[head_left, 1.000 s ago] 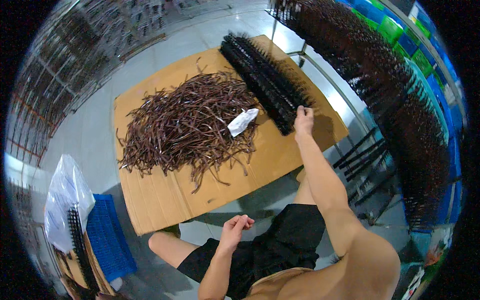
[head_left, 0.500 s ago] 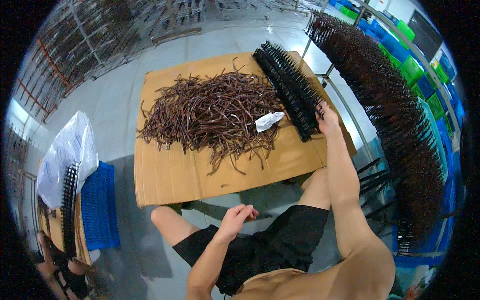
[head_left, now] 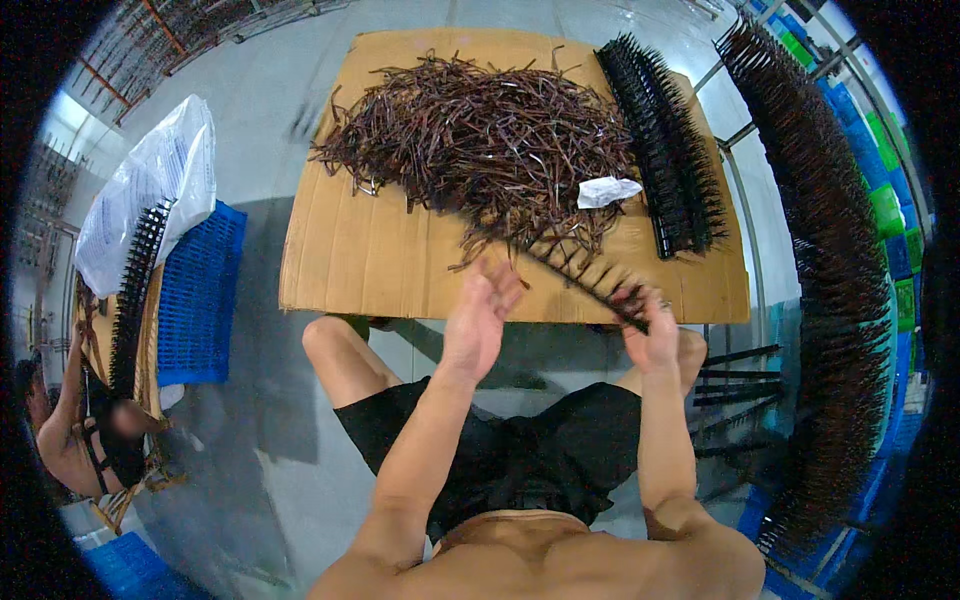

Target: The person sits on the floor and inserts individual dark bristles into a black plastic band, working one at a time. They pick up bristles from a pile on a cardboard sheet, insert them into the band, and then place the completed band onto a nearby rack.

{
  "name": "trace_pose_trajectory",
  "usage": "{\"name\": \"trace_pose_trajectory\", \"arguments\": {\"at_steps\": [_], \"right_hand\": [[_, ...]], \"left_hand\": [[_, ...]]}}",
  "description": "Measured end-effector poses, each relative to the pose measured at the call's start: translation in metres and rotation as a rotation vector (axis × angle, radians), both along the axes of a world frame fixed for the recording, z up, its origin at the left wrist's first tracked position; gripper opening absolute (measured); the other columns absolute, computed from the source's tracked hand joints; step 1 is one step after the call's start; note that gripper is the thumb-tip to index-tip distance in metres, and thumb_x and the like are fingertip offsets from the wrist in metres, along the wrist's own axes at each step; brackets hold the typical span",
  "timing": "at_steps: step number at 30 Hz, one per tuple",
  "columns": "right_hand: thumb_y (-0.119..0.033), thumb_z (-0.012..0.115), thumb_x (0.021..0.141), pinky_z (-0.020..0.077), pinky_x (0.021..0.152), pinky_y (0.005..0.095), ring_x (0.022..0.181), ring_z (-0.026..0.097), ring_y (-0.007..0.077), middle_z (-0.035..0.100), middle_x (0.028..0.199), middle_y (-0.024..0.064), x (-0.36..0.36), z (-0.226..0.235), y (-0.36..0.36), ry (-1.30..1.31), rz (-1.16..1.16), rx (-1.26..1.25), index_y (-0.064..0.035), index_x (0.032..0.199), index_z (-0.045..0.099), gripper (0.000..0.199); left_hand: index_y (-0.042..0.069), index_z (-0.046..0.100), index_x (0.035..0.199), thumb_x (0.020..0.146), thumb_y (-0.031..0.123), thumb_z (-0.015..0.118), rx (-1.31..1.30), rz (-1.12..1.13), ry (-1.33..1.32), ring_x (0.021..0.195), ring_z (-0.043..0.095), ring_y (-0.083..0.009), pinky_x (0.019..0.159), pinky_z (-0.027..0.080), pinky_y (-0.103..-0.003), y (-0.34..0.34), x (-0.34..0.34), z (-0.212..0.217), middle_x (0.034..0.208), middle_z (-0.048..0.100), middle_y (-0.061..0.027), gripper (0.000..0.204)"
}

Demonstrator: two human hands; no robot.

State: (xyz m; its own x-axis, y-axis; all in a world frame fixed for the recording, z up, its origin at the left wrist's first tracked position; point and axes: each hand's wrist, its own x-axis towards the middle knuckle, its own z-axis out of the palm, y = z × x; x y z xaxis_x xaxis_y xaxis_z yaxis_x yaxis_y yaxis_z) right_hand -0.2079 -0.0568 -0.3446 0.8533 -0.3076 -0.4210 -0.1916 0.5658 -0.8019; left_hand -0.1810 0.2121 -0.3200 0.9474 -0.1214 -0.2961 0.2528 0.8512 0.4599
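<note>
A black toothed bar [head_left: 575, 278] slants over the front of the cardboard-topped table [head_left: 370, 240]. Its near end is gripped by my right hand [head_left: 650, 325], while the far end reaches the pile of dark brown strips [head_left: 480, 130]. My left hand [head_left: 478, 312] hovers at the table's front edge, just short of the pile, with its fingers loosely apart and nothing visible in them. A crumpled white paper [head_left: 608, 192] rests on the pile's right side. Beyond it, several more black toothed bars [head_left: 665, 150] lie side by side along the table's right edge.
To my right a long rack [head_left: 820, 240] is packed with dark bristly strips, with blue and green crates [head_left: 885, 210] behind it. On the left are a blue crate [head_left: 200, 295], a white plastic bag [head_left: 150, 195], an upright toothed bar [head_left: 138, 300] and another person [head_left: 75, 440].
My right hand has drawn a toothed bar from the right-hand stack toward me. My left hand has risen from my lap to the table edge. The view has tilted down.
</note>
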Motion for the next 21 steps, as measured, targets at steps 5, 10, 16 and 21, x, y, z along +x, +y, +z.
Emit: {"name": "trace_pose_trajectory", "arguments": {"at_steps": [5, 10, 16, 21], "right_hand": [[-0.027, 0.055, 0.098, 0.0449, 0.086, 0.0305, 0.097, 0.055, 0.0111, 0.064, 0.099, 0.0014, 0.012, -0.048, -0.021, -0.059, 0.515, -0.299, -0.0019, 0.109, 0.062, 0.028], [-0.019, 0.063, 0.089, 0.0458, 0.09, 0.0304, 0.1, 0.06, 0.0162, 0.068, 0.105, 0.0073, 0.031, -0.007, -0.075, 0.105, 0.844, -0.974, 0.0015, 0.105, 0.067, 0.026], [-0.007, 0.062, 0.082, 0.0468, 0.089, 0.035, 0.102, 0.059, 0.0283, 0.062, 0.107, 0.0117, 0.094, 0.054, -0.04, -0.256, 0.722, -1.371, -0.0044, 0.113, 0.064, 0.031], [0.003, 0.057, 0.074, 0.0495, 0.082, 0.0354, 0.096, 0.058, 0.0297, 0.054, 0.106, 0.0107, 0.168, 0.027, 0.095, -0.827, 1.424, -1.551, -0.0094, 0.112, 0.062, 0.041]], "left_hand": [[0.006, 0.05, 0.107, 0.094, 0.02, 0.056, 0.019, 0.063, 0.221, 0.108, 0.055, -0.0237, 0.097, 0.043, -0.039, 0.016, -0.01, -0.028, 0.113, 0.056, -0.009, 0.02], [0.001, 0.05, 0.114, 0.09, 0.017, 0.061, 0.352, -0.18, 0.347, 0.099, 0.06, -0.027, 0.086, 0.05, -0.039, 0.024, -0.034, -0.027, 0.111, 0.059, -0.0134, 0.031], [0.003, 0.053, 0.123, 0.088, 0.018, 0.063, 1.317, 0.245, 0.394, 0.106, 0.057, -0.022, 0.086, 0.047, -0.035, 0.128, -0.011, 0.012, 0.118, 0.058, -0.0098, 0.04], [-0.002, 0.049, 0.129, 0.086, 0.0, 0.053, 1.14, 0.729, 0.332, 0.108, 0.055, -0.0209, 0.093, 0.042, -0.029, 0.207, 0.048, -0.072, 0.121, 0.059, -0.0105, 0.044]]}}
